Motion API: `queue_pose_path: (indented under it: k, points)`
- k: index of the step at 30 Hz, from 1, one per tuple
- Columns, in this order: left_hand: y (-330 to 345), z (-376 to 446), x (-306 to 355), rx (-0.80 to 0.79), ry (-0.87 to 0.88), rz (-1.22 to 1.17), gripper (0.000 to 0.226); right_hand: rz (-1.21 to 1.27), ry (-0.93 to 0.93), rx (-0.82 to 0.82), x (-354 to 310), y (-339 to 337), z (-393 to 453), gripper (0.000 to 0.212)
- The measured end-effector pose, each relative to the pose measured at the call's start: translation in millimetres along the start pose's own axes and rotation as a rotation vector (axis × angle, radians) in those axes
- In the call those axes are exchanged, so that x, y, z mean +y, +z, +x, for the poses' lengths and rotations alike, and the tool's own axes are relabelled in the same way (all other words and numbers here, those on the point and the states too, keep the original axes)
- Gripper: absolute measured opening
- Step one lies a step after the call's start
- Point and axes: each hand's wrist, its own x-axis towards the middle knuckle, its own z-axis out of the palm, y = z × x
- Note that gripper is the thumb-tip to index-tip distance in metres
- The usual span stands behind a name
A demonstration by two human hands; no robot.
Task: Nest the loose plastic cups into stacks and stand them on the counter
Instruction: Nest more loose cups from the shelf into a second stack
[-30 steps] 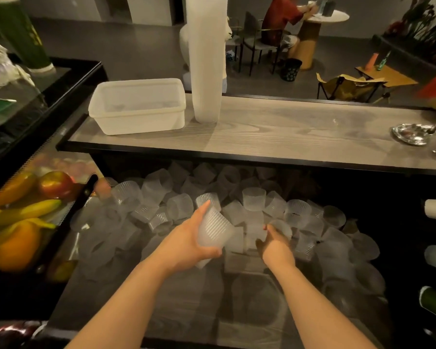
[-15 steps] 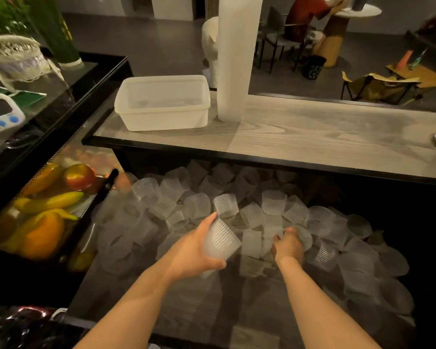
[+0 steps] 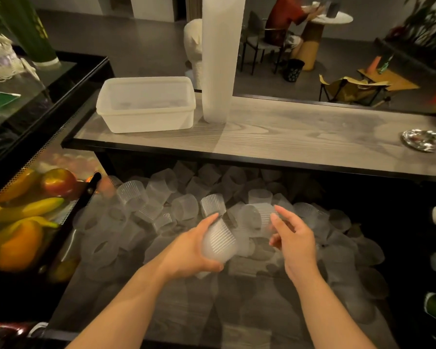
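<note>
risk first: thin, slippery, see-through plastic; easy to squash the held stack (image 3: 218, 241) by squeezing too hard, or to let it slide out of the palm while attention goes to the other side; easy too to jam the next cup in crooked, since both rims are faint in this dim light and the picked cup (image 3: 258, 217) is blurred; a skewed nest would wedge or split a rim; could also knock neighbours deeper under the counter (image 3: 300, 137) overhang, out of easy reach; later, a tall column set down off-plumb beside the tall stack (image 3: 220, 59) could topple both.

left hand (image 3: 189, 250): curled round the held stack, thumb along the near-upper side, fingers wrapped beneath; ribbed wall showing between thumb and fingers, open mouth tilted up and away toward the pile; how many cups are nested inside, cannot tell.

right hand (image 3: 293, 239): lifted just above the pile, fingers half curled; appears to pinch the picked cup at the fingertips (image 3: 275, 217), cup lying just beyond them toward the left, though blur makes the grip uncertain; well short of the held stack's mouth, not yet nested.

loose cups (image 3: 161, 197): heaped on the lower shelf, lying every way, ahead of and around both hands; tall stack upright on the counter, just beside a white tub (image 3: 146, 104); fruit (image 3: 23, 222) in a bin to the left.
</note>
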Motion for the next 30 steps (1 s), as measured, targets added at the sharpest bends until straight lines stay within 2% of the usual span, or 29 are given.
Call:
queue_pose_path:
  k: [5, 15, 22, 25, 28, 30]
  points:
    - [0, -5, 9, -0.012, 0.043, -0.032, 0.112, -0.011, 0.022, -0.136, -6, 8, -13, 0.027]
    - [-2, -14, 10, 0.036, 0.074, -0.023, 0.108, -0.206, -0.087, -0.159, -12, 16, -25, 0.031]
    - [0, -13, 12, 0.071, 0.077, -0.006, 0.103, -0.306, -0.175, -0.299, -10, 26, -36, 0.028]
    - [1, -13, 12, 0.087, 0.075, -0.01, 0.103, -0.258, -0.202, -0.337, -14, 29, -43, 0.024]
    - [2, -12, 10, 0.083, 0.067, -0.017, 0.103, -0.235, -0.152, -0.383, -15, 28, -41, 0.021]
    - [1, -13, 7, 0.093, 0.049, -0.047, 0.101, -0.204, -0.083, -0.337, -9, 26, -32, 0.027]
